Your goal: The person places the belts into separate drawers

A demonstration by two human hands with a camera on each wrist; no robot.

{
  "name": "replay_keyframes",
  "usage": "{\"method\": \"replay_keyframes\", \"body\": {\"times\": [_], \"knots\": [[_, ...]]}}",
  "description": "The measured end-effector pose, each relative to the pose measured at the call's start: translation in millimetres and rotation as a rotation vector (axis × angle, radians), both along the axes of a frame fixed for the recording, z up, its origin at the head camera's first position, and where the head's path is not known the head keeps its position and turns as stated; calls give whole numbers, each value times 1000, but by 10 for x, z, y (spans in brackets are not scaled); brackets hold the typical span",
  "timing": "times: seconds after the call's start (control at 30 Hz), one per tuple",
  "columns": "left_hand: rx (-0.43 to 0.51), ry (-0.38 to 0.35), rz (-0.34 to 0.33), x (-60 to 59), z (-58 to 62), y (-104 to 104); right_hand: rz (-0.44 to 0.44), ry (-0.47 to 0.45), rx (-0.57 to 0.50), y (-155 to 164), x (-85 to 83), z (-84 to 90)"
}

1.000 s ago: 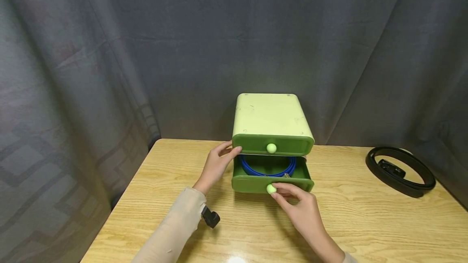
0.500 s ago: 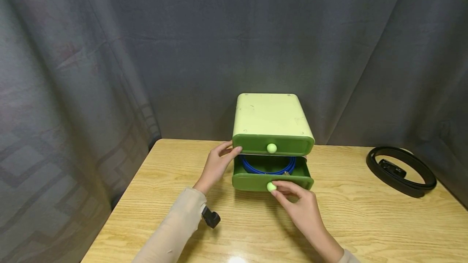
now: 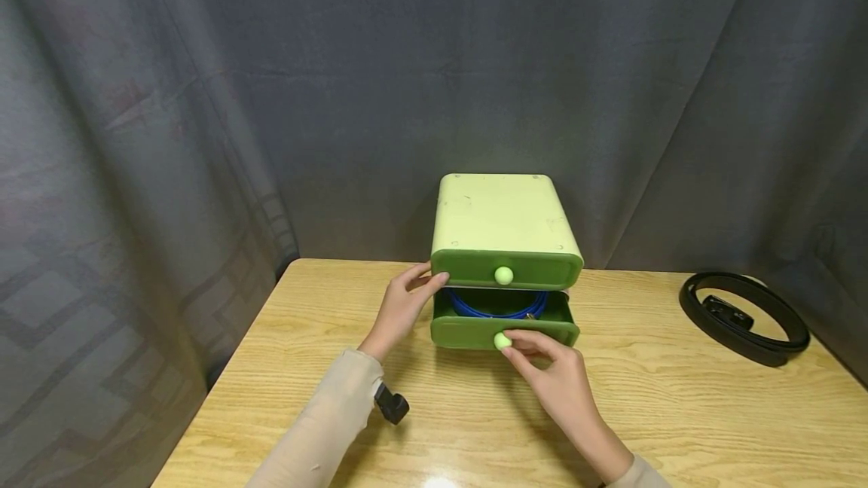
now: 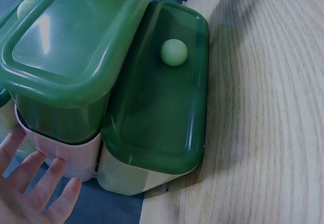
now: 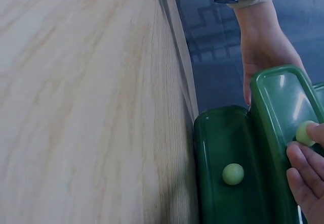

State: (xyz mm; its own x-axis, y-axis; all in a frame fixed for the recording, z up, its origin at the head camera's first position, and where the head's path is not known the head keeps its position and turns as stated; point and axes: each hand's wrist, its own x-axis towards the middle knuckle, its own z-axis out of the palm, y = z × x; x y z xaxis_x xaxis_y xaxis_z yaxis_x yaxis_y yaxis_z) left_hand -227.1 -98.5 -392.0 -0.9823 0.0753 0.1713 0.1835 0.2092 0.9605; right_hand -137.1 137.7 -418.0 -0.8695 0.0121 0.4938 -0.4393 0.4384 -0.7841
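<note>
A small green two-drawer cabinet (image 3: 505, 247) stands near the far edge of a pale wooden bench (image 3: 678, 413), roughly at its middle, in front of a grey curtain (image 3: 203, 96). The person's left hand (image 3: 400, 309) rests against the cabinet's left side with fingers nearly straight, steadying it and gripping nothing. The right hand (image 3: 552, 375) pinches the pale round knob (image 3: 502, 340) of the lower drawer (image 3: 505, 328) between thumb and fingertips; the other fingers are loosely curled.

The lower drawer is part-way out, and a coiled blue cable (image 3: 498, 307) lies inside it. Compared with a second ago, the drawer front sits closer to the cabinet and less of the cable shows, so the drawer appears to be sliding shut and is probably more than half closed. The upper drawer (image 3: 507, 269) is fully shut, its knob untouched.

A coiled black belt (image 3: 742, 315) lies well apart, near the far right corner of the bench. A small black device (image 3: 392, 404) is strapped at the left wrist, over a beige sleeve (image 3: 319, 428).
</note>
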Motion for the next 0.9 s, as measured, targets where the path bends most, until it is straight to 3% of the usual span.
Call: {"method": "replay_keyframes", "body": {"times": [0.9], "knots": [[14, 3, -5, 13, 0, 1, 7, -49, -15, -13, -105, -4]]}}
